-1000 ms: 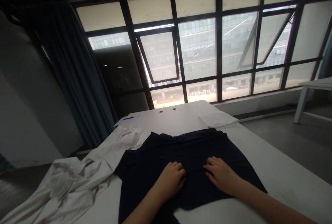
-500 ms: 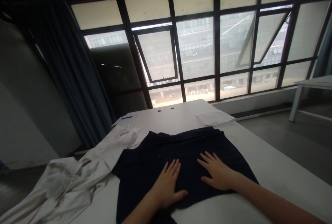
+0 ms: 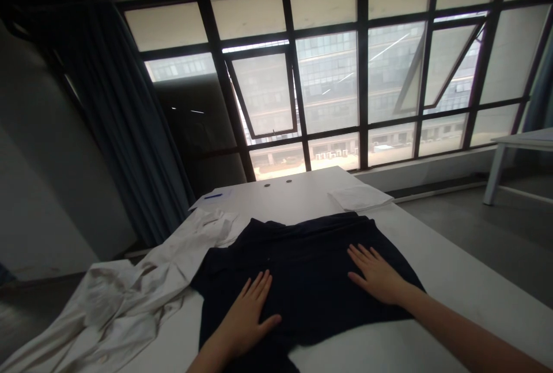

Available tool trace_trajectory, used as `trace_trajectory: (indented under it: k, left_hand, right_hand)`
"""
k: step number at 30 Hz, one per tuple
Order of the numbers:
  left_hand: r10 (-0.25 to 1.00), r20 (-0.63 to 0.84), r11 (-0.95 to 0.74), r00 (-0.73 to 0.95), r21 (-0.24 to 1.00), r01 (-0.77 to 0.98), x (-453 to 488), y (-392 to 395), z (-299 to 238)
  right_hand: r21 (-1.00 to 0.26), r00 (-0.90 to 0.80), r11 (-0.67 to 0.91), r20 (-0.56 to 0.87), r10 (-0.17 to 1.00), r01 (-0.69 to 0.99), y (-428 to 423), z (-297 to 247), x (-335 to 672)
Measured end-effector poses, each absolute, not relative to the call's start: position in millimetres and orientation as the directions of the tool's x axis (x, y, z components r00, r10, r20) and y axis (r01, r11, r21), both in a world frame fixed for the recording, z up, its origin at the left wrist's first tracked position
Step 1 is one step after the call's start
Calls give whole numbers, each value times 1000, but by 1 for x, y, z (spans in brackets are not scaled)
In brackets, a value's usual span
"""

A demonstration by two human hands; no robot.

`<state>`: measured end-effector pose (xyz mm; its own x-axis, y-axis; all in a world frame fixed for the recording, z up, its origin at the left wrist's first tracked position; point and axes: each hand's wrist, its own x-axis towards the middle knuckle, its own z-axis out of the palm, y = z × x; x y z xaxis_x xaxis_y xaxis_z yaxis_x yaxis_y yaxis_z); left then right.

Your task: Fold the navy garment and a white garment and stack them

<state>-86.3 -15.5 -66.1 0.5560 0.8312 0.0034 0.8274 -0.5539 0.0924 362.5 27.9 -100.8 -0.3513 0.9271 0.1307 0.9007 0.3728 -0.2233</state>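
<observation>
Tabletop [image 3: 458, 298], lower centre, bears a navy garment [image 3: 309, 289] seemingly flattened save far creases, left hand [image 3: 242, 316] and right hand [image 3: 377, 277] atop, fingers released.

Bright, dark-framed windows [image 3: 327, 82] stretch beside a blue curtain [image 3: 125, 131], above grey floor [image 3: 470, 226].

The head view looks forward and down across the table [image 3: 280, 200] toward windows [image 3: 327, 82].

No readable text, labels, numbers or signs.
</observation>
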Motion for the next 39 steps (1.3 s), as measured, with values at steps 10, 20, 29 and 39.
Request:
trace_trajectory:
  k: [10, 20, 29, 39]
  left_hand:
    - [906, 199, -410, 374, 189, 892, -201, -67, -63]
    - [705, -24, -662, 709, 335, 670, -130, -101, -12]
    - [945, 52, -310, 323, 452, 836, -85, -39, -15]
    - [949, -94, -193, 301, 584, 789, -130, -45, -14]
  right_hand:
    - [-29, -67, 74, 204, 977, 997, 38, -124, 452]
    - [-338, -508, 581, 284, 813, 741, 2, -11, 295]
    - [-506, -740, 721, 216, 637, 473, -44, -14, 157]
    - [-921, -418, 283, 154, 895, 268, -19, -32, 146]
